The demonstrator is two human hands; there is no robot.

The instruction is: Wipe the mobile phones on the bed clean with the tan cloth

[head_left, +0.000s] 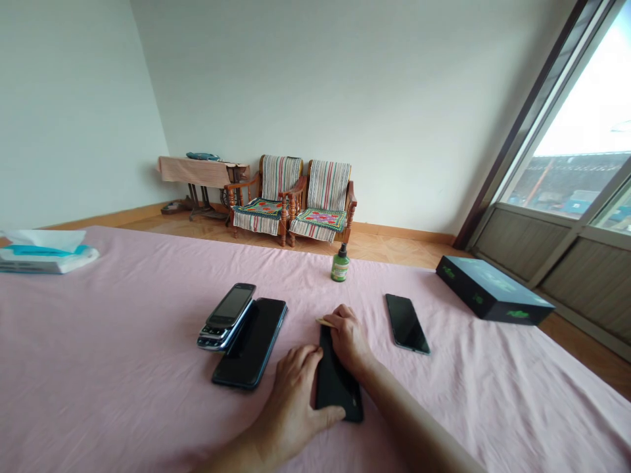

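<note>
While the left hand (296, 387) lies spread with its thumb across the near end of one matte black phone (338, 387) and its fingertips at the left edge, the right hand (350, 338) pinches one thin tan stick (324, 322) at the phone's far end. That phone lies flat on the pink cloth (123, 394), directly before the person. Two more large phones rest on the cloth: a left-hand phone (254, 348), near the left hand, and a right-hand phone (408, 323), well apart from the right hand. A small stack of phones (231, 305) leans over the first; its lower layers overlap too much to count surely. Farther out are one green bottle (340, 266), one black box (493, 289) and one tissue pack (49, 253), cut off by the left edge. Two wooden chairs (280, 180) stand beyond. Fingers hide most of the stick and the phone's far end; the box's green lettering is too blurred to read. Both forearms run out of view below.
</note>
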